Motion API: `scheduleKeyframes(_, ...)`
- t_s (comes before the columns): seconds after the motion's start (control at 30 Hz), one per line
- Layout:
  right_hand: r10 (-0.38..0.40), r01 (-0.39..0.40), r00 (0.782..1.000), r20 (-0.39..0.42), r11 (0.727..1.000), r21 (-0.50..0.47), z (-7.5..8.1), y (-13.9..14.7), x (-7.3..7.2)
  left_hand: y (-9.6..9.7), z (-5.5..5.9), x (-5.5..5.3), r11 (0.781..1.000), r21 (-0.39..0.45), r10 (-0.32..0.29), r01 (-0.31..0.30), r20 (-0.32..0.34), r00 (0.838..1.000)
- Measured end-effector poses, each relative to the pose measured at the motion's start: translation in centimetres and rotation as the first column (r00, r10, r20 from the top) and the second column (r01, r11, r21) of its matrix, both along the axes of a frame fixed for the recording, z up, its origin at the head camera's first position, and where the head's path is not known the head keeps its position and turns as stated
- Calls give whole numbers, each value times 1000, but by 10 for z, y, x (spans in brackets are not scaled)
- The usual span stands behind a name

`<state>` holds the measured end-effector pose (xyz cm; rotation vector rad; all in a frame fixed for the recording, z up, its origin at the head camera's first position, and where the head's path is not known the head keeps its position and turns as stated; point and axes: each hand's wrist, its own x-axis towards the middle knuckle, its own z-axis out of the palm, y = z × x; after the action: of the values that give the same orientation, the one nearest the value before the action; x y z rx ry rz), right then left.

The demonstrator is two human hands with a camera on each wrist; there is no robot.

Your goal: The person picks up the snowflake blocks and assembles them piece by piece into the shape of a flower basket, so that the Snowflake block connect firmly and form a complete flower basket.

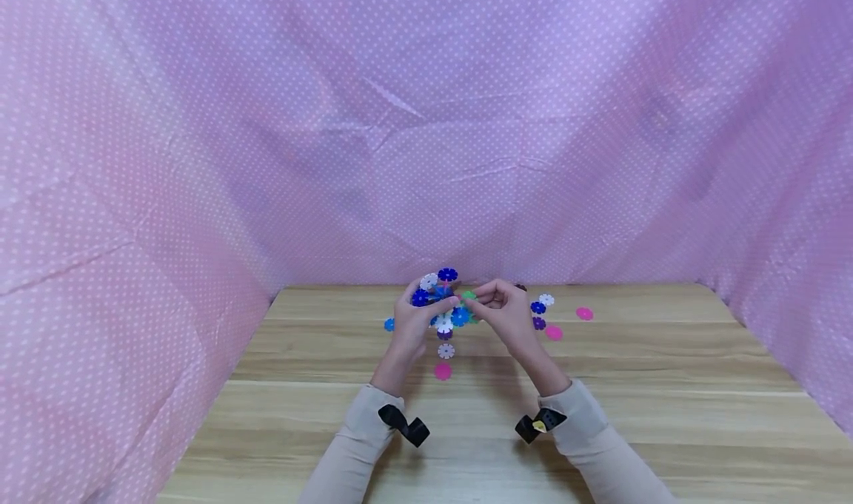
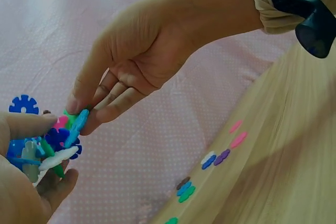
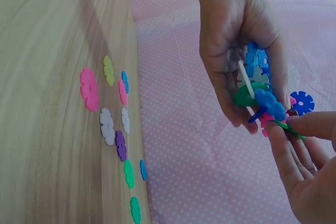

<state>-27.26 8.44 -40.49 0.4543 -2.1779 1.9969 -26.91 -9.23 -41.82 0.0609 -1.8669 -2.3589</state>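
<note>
Above the table, my left hand (image 1: 412, 317) holds a cluster of interlocked plastic snowflake discs (image 1: 443, 292), in blue, white, pink and green. In the left wrist view, the cluster's white disc (image 2: 59, 158) and light blue disc (image 2: 76, 128) stick out between both hands. Thumb and fingertips of my right hand (image 1: 512, 317) pinch a green snowflake disc (image 3: 289, 128) at the cluster's right side. In the right wrist view that disc lies against a pink disc (image 3: 274, 116) of the cluster. Fingers hide some of the joints between discs.
Loose snowflake discs lie on the wooden table (image 1: 633, 400). A pink disc (image 1: 443, 371) and a white disc (image 1: 446, 351) are below the hands. To the right are a purple disc (image 1: 539, 324) and several others. A pink dotted cloth (image 1: 426, 193) hangs behind.
</note>
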Motion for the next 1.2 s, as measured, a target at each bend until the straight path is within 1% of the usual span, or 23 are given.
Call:
scheduleKeyframes(0.1, 13, -12, 998, 55, 1000, -7, -1, 0, 2, 2, -2, -2, 997, 77, -25, 24, 11, 1000)
scheduleKeyframes(0.17, 29, -28, 995, 95, 1000, -7, -2, 0, 2, 3, -4, -3, 994, 98, -52, 50, 23, 998)
scheduleKeyframes(0.27, 63, -64, 989, 135, 998, 2, -2, 2, 1, 3, -6, -4, 993, 79, -91, 87, 49, 995)
scheduleKeyframes(0.37, 108, -115, 981, 160, 993, 33, 1, 8, 0, 3, -8, -5, 993, 44, -115, 112, 76, 990)
scheduleKeyframes(0.43, 136, -148, 976, 171, 987, 59, 4, 13, -1, 2, -8, -5, 993, 25, -113, 111, 97, 989)
scheduleKeyframes(0.5, 147, -163, 972, 184, 984, 77, 7, 20, -3, 2, -7, -4, 994, 13, -106, 105, 113, 988)
scheduleKeyframes(0.6, 128, -147, 973, 191, 985, 89, 9, 35, -8, 2, -5, -3, 996, -1, -91, 92, 135, 987)
scheduleKeyframes(0.67, 103, -123, 977, 187, 988, 98, 11, 47, -11, 1, -4, -2, 996, 2, -86, 87, 150, 985)
scheduleKeyframes(0.77, 71, -96, 982, 172, 985, 145, 15, 66, -16, 0, -3, -2, 996, 1, -93, 94, 161, 983)
scheduleKeyframes(0.83, 52, -81, 988, 149, 977, 196, 16, 79, -19, -1, -2, -3, 994, -4, -104, 106, 154, 983)
scheduleKeyframes(0.93, 56, -84, 993, 104, 954, 287, 11, 97, -27, -3, -2, -4, 993, -22, -113, 118, 143, 983)
scheduleKeyframes(1.03, 94, -110, 994, 61, 916, 386, -2, 116, -38, -5, -1, -5, 993, -35, -109, 116, 145, 983)
scheduleKeyframes(1.13, 169, -164, 985, 35, 855, 491, -16, 133, -46, -7, 0, -5, 993, -39, -102, 110, 155, 983)
scheduleKeyframes(1.2, 216, -200, 976, 36, 808, 554, -24, 142, -51, -9, 1, -6, 994, -30, -95, 101, 162, 982)
